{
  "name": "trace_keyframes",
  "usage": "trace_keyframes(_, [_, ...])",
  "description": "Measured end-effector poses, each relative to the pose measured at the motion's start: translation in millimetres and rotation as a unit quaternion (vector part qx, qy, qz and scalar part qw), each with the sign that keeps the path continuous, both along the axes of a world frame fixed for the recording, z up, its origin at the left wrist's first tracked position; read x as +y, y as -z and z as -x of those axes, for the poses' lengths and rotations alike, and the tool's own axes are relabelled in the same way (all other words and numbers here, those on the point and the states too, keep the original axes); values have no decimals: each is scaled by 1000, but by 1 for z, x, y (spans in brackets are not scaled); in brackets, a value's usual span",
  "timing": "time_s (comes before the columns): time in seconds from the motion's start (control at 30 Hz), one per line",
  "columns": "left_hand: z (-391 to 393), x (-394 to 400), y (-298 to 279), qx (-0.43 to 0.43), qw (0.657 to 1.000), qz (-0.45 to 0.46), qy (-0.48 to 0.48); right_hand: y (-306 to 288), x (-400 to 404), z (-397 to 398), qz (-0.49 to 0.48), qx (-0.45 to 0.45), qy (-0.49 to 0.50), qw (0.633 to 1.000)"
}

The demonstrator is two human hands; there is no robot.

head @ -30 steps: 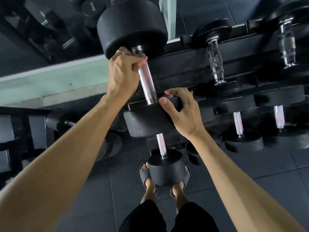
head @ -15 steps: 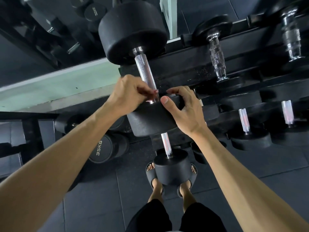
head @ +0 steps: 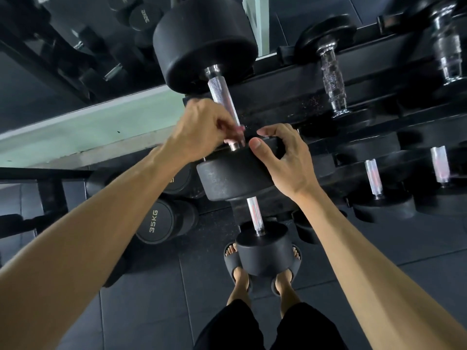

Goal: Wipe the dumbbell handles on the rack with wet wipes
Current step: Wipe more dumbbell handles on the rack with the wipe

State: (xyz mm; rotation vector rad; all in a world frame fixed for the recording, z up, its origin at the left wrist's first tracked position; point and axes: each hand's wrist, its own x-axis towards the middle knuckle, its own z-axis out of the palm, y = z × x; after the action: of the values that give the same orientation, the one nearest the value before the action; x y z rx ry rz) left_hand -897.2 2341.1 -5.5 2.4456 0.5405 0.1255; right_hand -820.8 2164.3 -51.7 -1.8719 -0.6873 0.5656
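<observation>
Several dumbbells [head: 333, 79] rest on a black rack [head: 290, 79] above dark floor tiles [head: 141, 311].

Left hand [head: 202, 127] grips the dumbbell handle [head: 223, 102] low down; right hand [head: 285, 160] holds the near weight head [head: 227, 178].

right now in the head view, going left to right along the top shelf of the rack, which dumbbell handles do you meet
knurled handle that the left hand grips at its lower end → clear-wrapped handle → chrome handle at the right edge
</observation>
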Motion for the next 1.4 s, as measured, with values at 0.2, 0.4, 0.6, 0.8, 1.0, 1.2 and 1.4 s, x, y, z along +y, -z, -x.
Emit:
trace_keyframes(0.2, [-2,-2,2,8,1000,-21,-11,0,0,1,0,-6,8,1000])
trace_keyframes(0.4, [-4,-6,0,5,998,-65,3,9,-5,1,-5,-8,12,1000])
trace_keyframes(0.6, [-13,-8,0,28,996,-49,-75,11,-6,-2,-8,9,-3,1000])
trace_keyframes(0.8, [-20,-12,-2,6,991,-36,-129,5,-4,-16,20,42,-68,997])
trace_keyframes(1.0, [-18,-16,-9,5,985,-37,-167,5,-6,-16,23,43,-93,994])
trace_keyframes(1.2, [-36,4,-4,-47,968,-144,-202,9,-5,-18,12,37,-91,995])
trace_keyframes(1.4, [-20,0,-3,-10,983,-162,-87,9,-4,-17,9,37,-88,995])
